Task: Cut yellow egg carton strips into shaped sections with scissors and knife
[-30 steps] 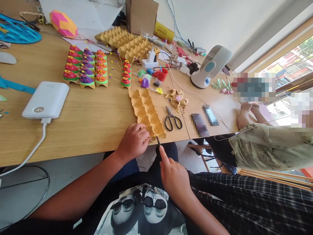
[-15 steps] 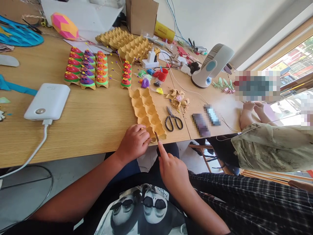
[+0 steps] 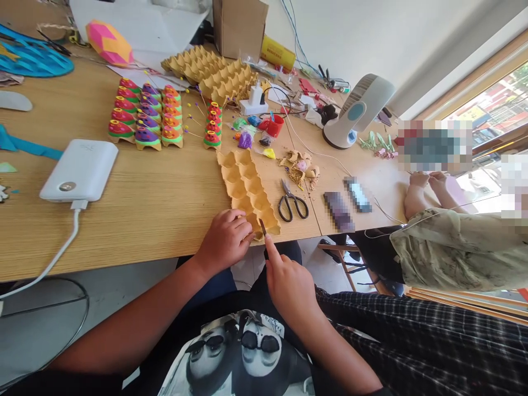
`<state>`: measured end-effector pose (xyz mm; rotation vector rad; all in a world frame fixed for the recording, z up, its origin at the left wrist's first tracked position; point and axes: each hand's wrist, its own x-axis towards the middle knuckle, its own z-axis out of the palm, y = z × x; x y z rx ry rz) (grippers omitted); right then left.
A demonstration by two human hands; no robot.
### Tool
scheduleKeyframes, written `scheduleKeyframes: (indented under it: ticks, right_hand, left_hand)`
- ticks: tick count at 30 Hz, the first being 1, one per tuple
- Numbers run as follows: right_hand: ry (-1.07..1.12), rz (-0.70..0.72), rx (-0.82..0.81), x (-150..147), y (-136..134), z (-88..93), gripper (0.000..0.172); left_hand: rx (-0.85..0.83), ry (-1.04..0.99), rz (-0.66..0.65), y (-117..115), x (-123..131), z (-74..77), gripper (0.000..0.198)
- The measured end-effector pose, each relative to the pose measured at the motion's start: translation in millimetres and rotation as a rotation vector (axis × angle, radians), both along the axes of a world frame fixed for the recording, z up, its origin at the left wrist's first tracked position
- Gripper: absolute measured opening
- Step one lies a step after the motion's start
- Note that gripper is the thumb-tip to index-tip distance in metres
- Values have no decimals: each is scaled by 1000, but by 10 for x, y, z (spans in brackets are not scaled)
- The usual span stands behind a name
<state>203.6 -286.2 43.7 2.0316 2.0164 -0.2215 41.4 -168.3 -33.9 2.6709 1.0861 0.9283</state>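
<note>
On the far left, a white power bank is lying on the worktop, a white cable running from its near end. Beyond it, three painted rows of cups, pink, purple and orange, are standing side by side. Further right, a single red and green row is standing alone, with unpainted egg trays lying behind.

Near the front edge, the left hand is gripping the near left corner of a two-column egg carton strip, its fingers bent close together. The strip is lying on the worktop, its near end at the edge. A knife is pointing away from the person, its blade at that near end; how deep it is going cannot be told. The right hand is closing around the handle, index finger stretching along the top.

Just right of the strip, black-handled scissors are lying with their handles apart, and torn scraps are sitting in a heap beyond. Farther right, two blurred slabs are lying near each other, a white fan is standing behind them, and another person in a patterned top is sitting at the worktop.
</note>
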Motion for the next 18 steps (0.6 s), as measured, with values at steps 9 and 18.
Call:
scheduleKeyframes:
  ticks: [9,18]
  right_hand:
    - [0,6,-13,46,-207,-55,65]
    - [-24,-3,-12,-11,22,-1,65]
  left_hand:
    - [-21,-12,-14,5,-3,-4,18]
    - [-29,-14,0,-2,9,2,22]
